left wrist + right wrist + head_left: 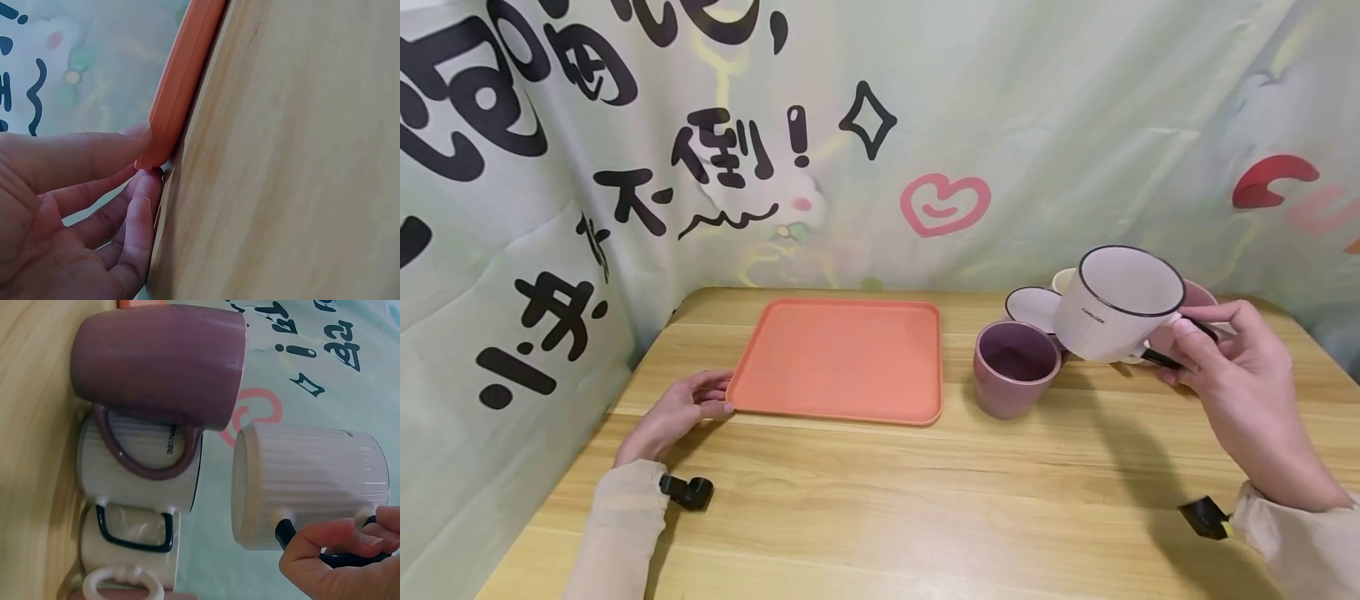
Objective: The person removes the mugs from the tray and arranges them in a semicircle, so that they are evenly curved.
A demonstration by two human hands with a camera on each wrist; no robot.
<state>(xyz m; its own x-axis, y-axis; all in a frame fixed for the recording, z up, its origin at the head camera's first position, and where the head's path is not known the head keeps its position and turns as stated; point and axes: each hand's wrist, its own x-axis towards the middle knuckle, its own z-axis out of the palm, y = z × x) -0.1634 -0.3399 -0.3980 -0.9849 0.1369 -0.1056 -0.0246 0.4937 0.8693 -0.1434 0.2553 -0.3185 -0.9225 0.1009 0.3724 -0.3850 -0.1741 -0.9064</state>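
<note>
A white mug (1120, 308) with a dark rim and black handle is raised above the table, tilted. My right hand (1243, 367) grips its black handle (350, 557); the mug's base shows in the right wrist view. Below and left of it a purple mug (1011, 367) stands upright on the table. My left hand (681, 412) is at the near left corner of an orange rectangular tray (842, 358). In the left wrist view the thumb (94, 156) lies against the tray's side, with bent fingers around the corner.
Behind the purple mug stands another white mug (140, 462) with a dark rim. Past it are a cream mug (131, 534) with a pale handle and a pink mug (1197, 296), partly hidden. A printed curtain (1037, 125) hangs behind the wooden table (865, 517).
</note>
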